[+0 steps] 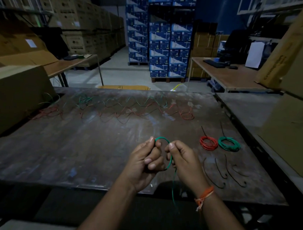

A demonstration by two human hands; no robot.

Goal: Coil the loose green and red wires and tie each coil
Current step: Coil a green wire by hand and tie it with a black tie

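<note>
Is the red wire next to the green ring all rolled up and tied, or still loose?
Rolled up and tied. The red coil lies in a neat ring on the table, with a black tie sticking out.

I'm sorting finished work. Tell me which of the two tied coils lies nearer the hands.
The red coil. It lies left of the green coil, which touches it, so it is closer to the right hand and left hand.

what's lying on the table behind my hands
Behind the hands, loose red and green wires sprawl along the table's far edge. Where they end at the far left is too dim to tell.
</note>
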